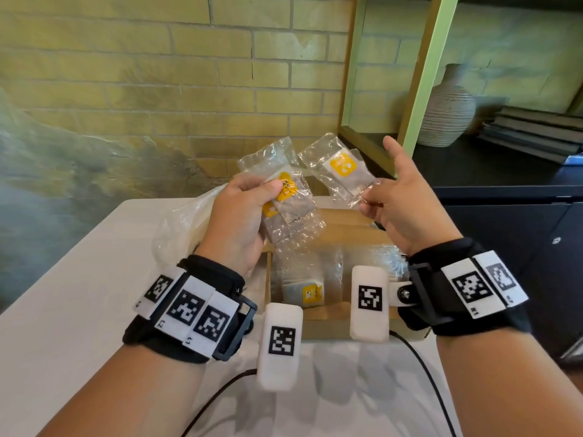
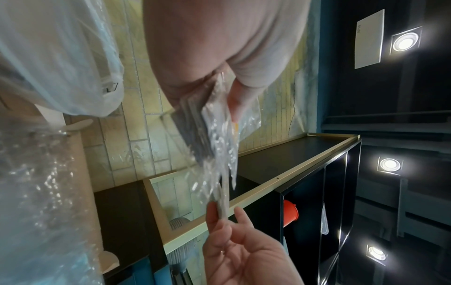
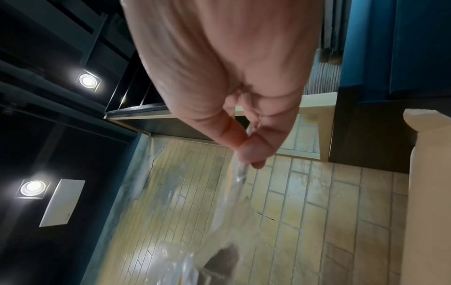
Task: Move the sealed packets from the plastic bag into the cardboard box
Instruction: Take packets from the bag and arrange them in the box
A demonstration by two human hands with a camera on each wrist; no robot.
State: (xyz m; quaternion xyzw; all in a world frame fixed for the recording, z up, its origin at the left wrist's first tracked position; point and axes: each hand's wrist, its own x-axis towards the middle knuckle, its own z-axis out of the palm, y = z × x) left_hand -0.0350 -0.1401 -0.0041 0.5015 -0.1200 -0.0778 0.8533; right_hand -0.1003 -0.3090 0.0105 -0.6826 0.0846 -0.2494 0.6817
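1 white table (image 1: 79, 294), w/ 1 open cardboard box (image 1: 331, 320) on it and 1 clear plastic bag (image 1: 183, 222) crumpled just left of the box. 1 sealed packet (image 1: 304, 290) w/ yellow label lies inside the box. Left hand (image 1: 239, 222) grips a bunch of packets (image 1: 287, 209) above the box, at least 2, exact count unclear. Right hand (image 1: 400, 200) pinches 1 single packet (image 1: 342, 170) by its corner btwn thumb & fingers, index finger pointing up.

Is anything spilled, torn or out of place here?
Nothing stands out. The left hand grips several sealed packets, the right hand pinches one packet, and another lies in the cardboard box.
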